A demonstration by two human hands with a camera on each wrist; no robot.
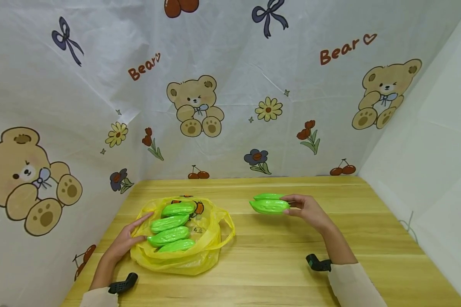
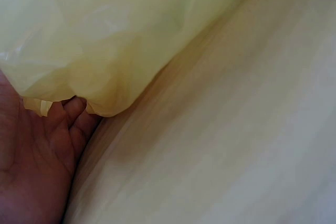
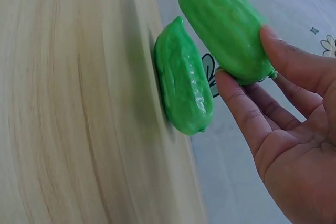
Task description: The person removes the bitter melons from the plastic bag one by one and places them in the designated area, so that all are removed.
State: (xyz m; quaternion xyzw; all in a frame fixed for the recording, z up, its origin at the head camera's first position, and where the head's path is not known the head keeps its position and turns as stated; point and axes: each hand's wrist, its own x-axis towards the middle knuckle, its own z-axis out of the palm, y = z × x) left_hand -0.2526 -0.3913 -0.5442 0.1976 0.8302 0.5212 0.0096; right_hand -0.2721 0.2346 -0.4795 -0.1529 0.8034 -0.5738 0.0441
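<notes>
So I'm watching this remotely through the feeds, and the right hand (image 1: 306, 211) has a glossy bright-green ridged plastic-looking gourd (image 1: 269, 207) pinched by one end, thumb on one side and fingers on the other. From the right wrist cam I can see it's up off the pale yellowish wooden table (image 1: 269, 264), with a second shiny green bumpy gourd (image 3: 184, 80) lying on the wood just beside it, near the far edge, not touching it. Over on my left, the left hand (image 1: 124, 243) is at the near-left rim of a crinkly translucent yellow plastic bag (image 1: 180, 264), thumb and forefinger spread apart and pretty straight over the edge. The left wrist cam shows the plastic covering the tips of the other fingers, so I can't tell what those are doing. The bag's mouth is open towards me and I count four green ridged gourds (image 1: 169, 236) stacked in a row inside, with some orange and dark print on the plastic beside them. A looped yellow handle (image 1: 231, 232) sticks out on the bag's right. Behind it all hangs a whitish cloth (image 1: 234, 55) printed with tan bears, bows and flowers.
</notes>
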